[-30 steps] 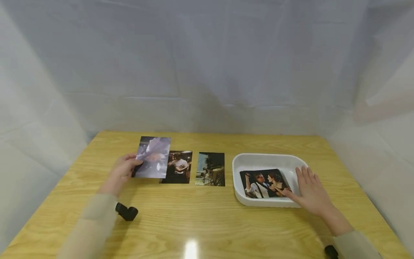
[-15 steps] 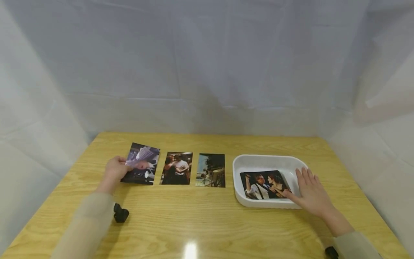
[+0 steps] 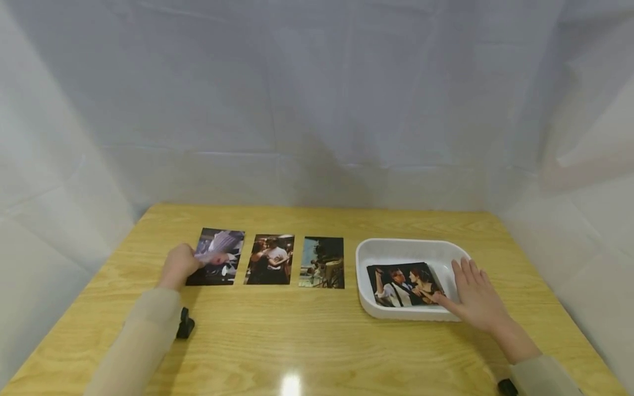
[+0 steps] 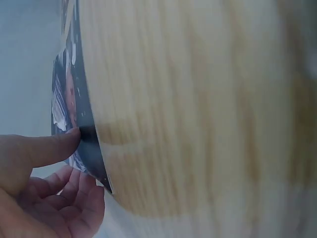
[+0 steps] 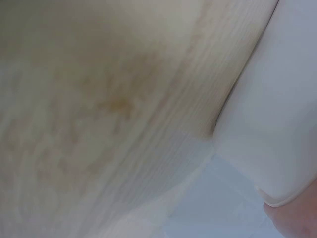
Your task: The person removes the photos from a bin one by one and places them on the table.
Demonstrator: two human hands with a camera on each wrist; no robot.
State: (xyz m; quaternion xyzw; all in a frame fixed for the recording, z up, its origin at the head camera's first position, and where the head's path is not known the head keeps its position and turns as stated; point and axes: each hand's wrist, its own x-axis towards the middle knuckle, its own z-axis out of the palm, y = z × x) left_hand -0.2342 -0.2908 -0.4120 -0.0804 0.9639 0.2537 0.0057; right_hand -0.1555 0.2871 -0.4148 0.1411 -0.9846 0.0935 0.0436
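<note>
Now | left hand [image 3: 179, 265] is pinching the end photo [image 3: 216, 257], well left of the white tray [image 3: 411, 246] | two photos [image 3: 295, 260] are lying between on the bench [image 3: 317, 341] | right hand [image 3: 476, 295] is resting spread on the tray's rim, thumb touching the stack [image 3: 402, 283] inside

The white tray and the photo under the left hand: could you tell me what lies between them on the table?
In the head view, two more photos lie flat between the leftmost photo and the white tray: a dancing couple, then a darker scene.
</note>
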